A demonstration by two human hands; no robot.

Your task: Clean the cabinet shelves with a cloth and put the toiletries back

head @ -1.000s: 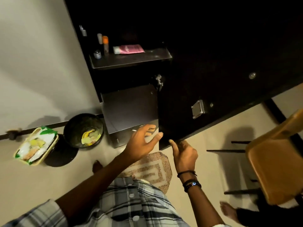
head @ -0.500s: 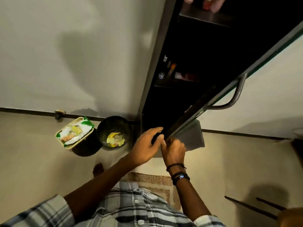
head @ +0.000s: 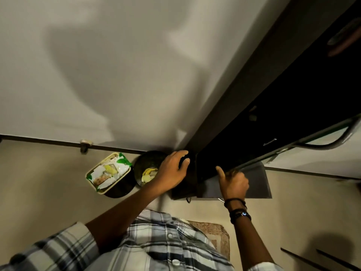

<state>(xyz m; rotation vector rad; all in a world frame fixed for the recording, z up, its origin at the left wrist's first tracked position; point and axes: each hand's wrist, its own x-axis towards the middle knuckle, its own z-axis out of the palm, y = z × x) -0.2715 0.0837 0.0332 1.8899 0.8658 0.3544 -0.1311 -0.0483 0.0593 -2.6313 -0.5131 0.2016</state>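
Note:
A tall dark cabinet [head: 244,85] stands against the pale wall, and its inside is almost black. Only a faint small item [head: 253,117] shows on a shelf; no cloth is in view. My left hand [head: 172,169] curls its fingers around the front edge of the cabinet's left side panel, low down. My right hand [head: 233,182] holds the bottom edge of the cabinet door [head: 283,153], thumb pointing up. The door is nearly edge-on to me, with its curved metal handle [head: 328,145] on the right. A grey lower shelf [head: 257,182] sticks out beneath the door.
A black bin [head: 148,167] holding yellow peel sits on the floor left of the cabinet, beside a lid with a green-and-white packet [head: 108,172]. A doorstop [head: 85,143] sits at the skirting. A patterned rug [head: 213,235] lies under me. Dark chair legs [head: 312,259] show at bottom right.
The door has swung from wide open to nearly edge-on, hiding the shelves and toiletries. My view has shifted left, and both hands have moved apart along the cabinet's lower edge.

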